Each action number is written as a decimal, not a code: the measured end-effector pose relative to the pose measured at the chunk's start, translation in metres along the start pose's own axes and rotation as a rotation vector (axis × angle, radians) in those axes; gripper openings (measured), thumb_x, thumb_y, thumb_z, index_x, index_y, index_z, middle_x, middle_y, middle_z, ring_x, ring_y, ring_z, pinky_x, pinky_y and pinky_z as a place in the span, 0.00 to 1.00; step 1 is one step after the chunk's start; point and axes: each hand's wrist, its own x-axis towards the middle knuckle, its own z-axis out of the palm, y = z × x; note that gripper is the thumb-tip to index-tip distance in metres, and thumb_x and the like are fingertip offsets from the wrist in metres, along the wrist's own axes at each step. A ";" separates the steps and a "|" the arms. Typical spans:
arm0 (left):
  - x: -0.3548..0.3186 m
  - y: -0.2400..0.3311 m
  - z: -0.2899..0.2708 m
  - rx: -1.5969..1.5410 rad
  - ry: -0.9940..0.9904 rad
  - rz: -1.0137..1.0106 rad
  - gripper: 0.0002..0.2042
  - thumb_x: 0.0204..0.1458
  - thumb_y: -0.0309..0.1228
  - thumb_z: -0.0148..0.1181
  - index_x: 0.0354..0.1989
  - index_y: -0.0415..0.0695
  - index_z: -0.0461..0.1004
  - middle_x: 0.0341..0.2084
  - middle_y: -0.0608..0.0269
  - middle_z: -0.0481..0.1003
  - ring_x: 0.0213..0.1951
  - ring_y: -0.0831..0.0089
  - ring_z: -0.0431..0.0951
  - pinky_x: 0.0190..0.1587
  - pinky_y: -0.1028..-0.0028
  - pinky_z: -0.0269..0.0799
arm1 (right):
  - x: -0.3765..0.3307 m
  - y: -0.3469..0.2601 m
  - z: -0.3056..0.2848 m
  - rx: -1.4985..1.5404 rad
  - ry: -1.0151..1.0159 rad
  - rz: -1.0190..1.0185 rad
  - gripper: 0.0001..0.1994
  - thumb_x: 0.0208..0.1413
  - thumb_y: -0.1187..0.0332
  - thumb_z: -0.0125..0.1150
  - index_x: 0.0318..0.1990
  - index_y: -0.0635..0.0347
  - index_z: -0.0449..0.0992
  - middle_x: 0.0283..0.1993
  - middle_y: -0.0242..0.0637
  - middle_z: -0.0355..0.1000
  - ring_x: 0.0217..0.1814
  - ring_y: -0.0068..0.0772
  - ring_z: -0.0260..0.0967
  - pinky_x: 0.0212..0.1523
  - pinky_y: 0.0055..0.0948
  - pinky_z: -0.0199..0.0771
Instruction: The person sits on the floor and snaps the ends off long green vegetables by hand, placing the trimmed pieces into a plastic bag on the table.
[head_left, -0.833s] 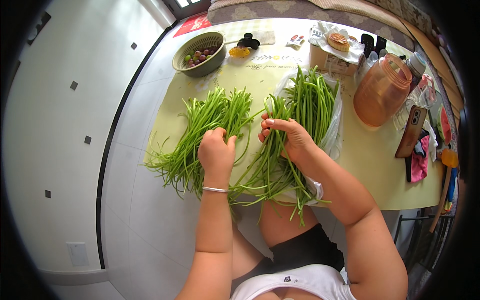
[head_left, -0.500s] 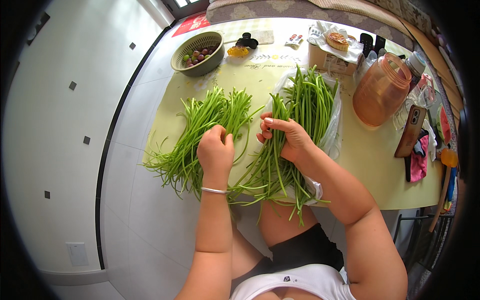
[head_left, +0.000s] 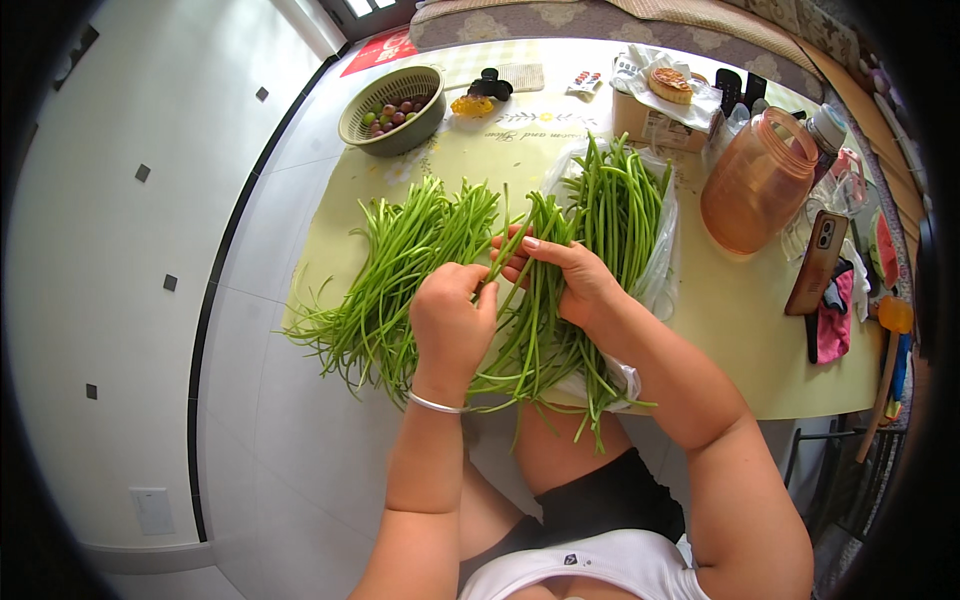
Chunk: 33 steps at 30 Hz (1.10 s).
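At a yellow worktop (head_left: pixel 740 330), pinches a green stem (head_left: pixel 506 205) in the left grip (head_left: pixel 455 318) and holds a bunch (head_left: pixel 545 218) in the right grip (head_left: pixel 580 285), near the front edge. Has a pile of stems (head_left: pixel 395 265) across the front left corner, more stems (head_left: pixel 620 205) on a plastic bag (head_left: pixel 661 285) right of centre, and a grape bowl (head_left: pixel 392 143) toward the far left corner.

The stems (head_left: pixel 405 255) are green; the cloth (head_left: pixel 745 345) is pale yellow with floral print. The jar (head_left: pixel 752 190) is orange, the shorts (head_left: pixel 610 502) black.
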 end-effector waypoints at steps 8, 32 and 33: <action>0.001 0.013 -0.001 -0.191 -0.090 -0.020 0.05 0.43 0.24 0.67 0.30 0.39 0.79 0.24 0.58 0.75 0.21 0.66 0.73 0.26 0.70 0.68 | -0.001 -0.003 -0.005 -0.025 -0.018 0.014 0.14 0.54 0.73 0.63 0.47 0.63 0.72 0.38 0.38 0.76 0.43 0.38 0.75 0.46 0.38 0.77; 0.003 -0.048 0.013 0.443 0.004 -0.153 0.10 0.45 0.28 0.66 0.35 0.43 0.73 0.33 0.58 0.73 0.39 0.58 0.73 0.42 0.60 0.69 | 0.003 0.001 -0.009 0.025 -0.037 0.043 0.12 0.53 0.74 0.62 0.44 0.65 0.72 0.33 0.39 0.74 0.35 0.38 0.73 0.39 0.37 0.76; 0.004 -0.045 0.011 0.426 0.017 -0.150 0.09 0.46 0.28 0.65 0.34 0.43 0.73 0.33 0.58 0.74 0.39 0.58 0.73 0.42 0.60 0.69 | 0.003 0.001 -0.009 0.028 -0.036 0.041 0.12 0.53 0.74 0.62 0.44 0.65 0.72 0.33 0.40 0.74 0.35 0.39 0.73 0.39 0.37 0.76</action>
